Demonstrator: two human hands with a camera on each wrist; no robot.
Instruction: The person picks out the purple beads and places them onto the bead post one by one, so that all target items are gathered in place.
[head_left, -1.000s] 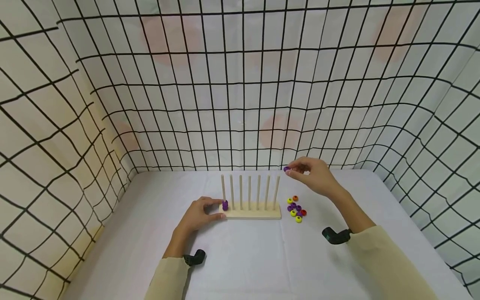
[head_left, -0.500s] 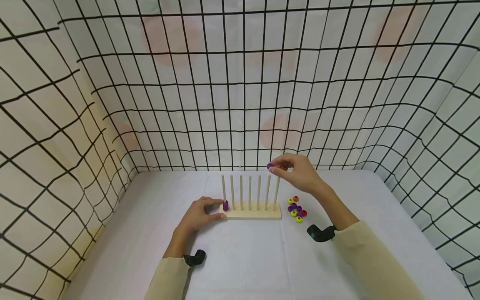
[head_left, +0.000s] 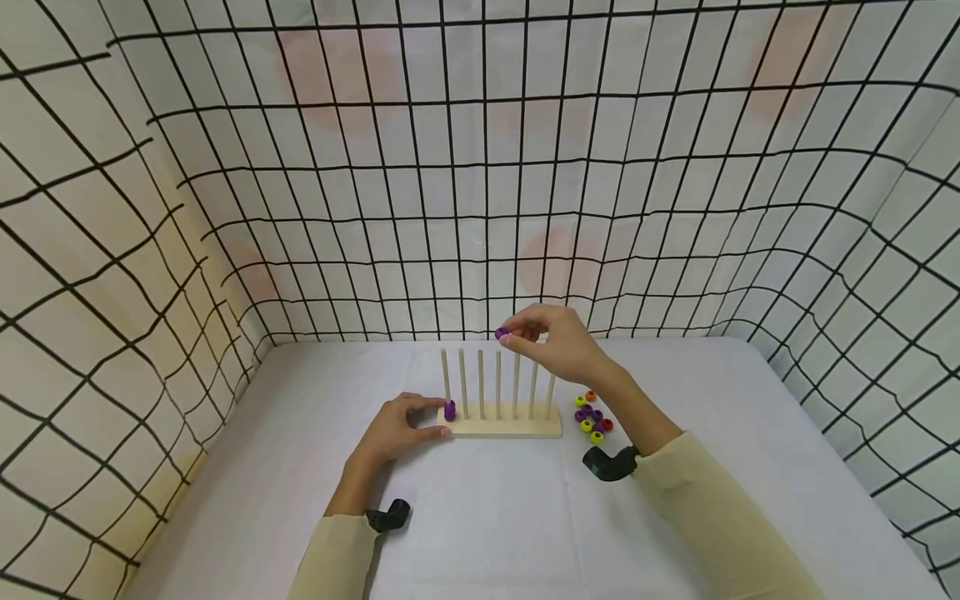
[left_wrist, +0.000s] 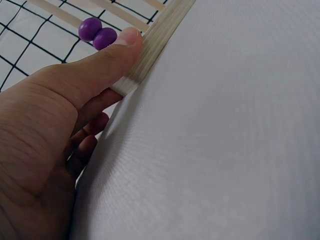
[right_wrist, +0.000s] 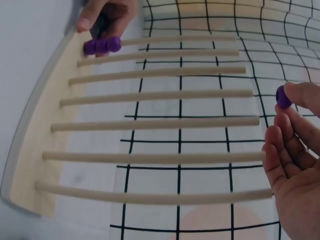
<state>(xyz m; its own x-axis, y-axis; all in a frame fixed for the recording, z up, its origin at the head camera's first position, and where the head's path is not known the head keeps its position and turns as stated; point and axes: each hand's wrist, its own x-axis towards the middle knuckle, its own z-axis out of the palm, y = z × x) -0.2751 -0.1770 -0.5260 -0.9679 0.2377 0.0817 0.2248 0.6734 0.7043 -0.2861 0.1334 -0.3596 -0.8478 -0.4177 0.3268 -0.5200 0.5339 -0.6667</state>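
Observation:
A wooden peg rack [head_left: 498,428] with several upright pegs stands on the white cloth. Its leftmost peg carries a short stack of purple beads [right_wrist: 102,46] at the bottom. My left hand [head_left: 399,427] grips the left end of the rack's base, thumb [left_wrist: 129,37] on the front side and fingers behind. Above the pegs, my right hand [head_left: 558,340] pinches one purple bead [right_wrist: 283,97] between thumb and forefinger, level with the peg tops near the middle. The other fingers of that hand are loosely bent.
Loose beads in purple, yellow, orange and red [head_left: 607,425] lie in a cluster to the right of the rack, near my right forearm. White walls with black grid netting [head_left: 487,192] enclose the table at the back and sides.
My right hand has moved left with the purple bead, from over the loose beads to above the middle pegs. My left hand has stayed at the rack's end.

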